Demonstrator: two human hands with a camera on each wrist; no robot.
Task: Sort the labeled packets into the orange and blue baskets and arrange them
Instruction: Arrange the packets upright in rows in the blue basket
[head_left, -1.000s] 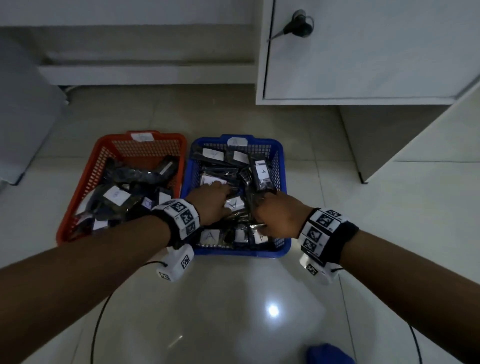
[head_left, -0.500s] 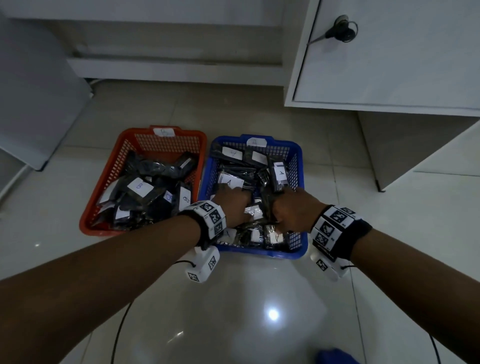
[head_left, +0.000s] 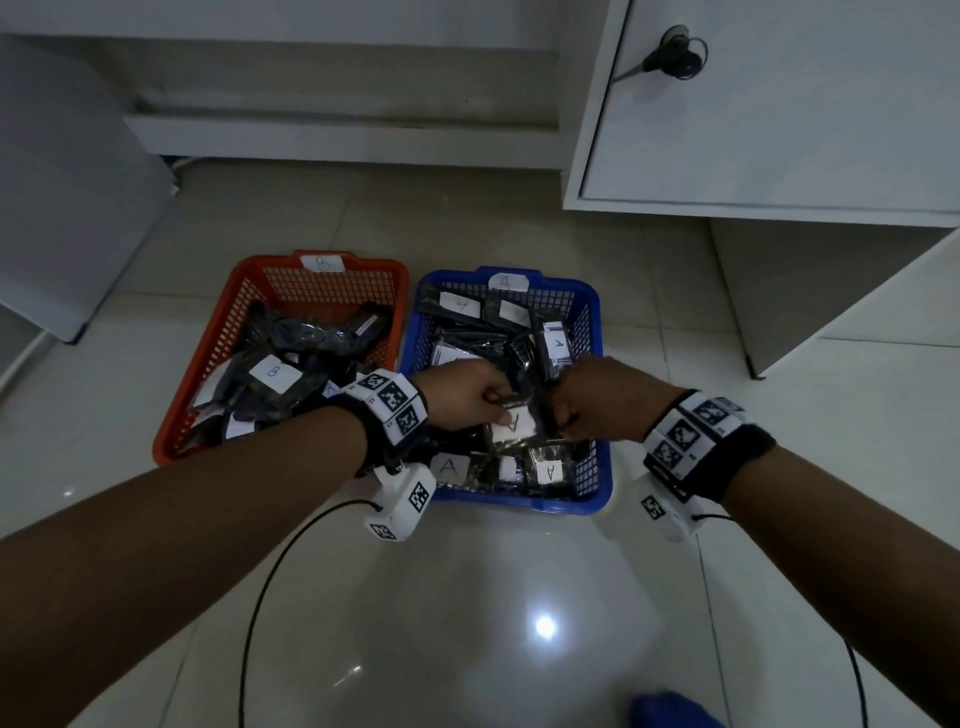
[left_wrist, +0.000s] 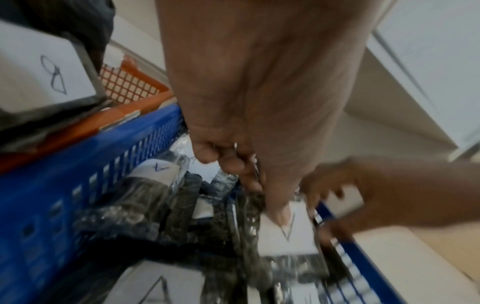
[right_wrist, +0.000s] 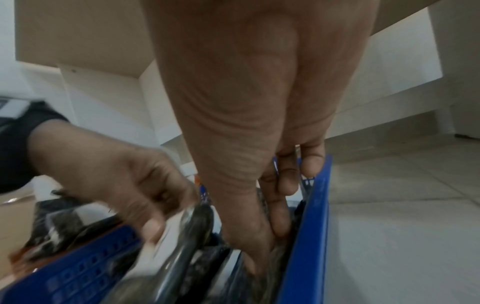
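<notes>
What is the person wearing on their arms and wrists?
Both forearms are bare, with no sleeves. The left wrist band and the right wrist band are black straps covered in white squares with black pixel patterns. Under each wrist hangs a small white camera box, left and right, with the same patterns. A thin black cable runs from the left box.

Orange basket (head_left: 218, 364), mesh walls. Blue basket (head_left: 592, 332), mesh walls. Packets (head_left: 519, 431) glossy black, white labels. Wristbands (head_left: 389, 405) white with black square markers. Floor (head_left: 467, 623) pale tile.
</notes>
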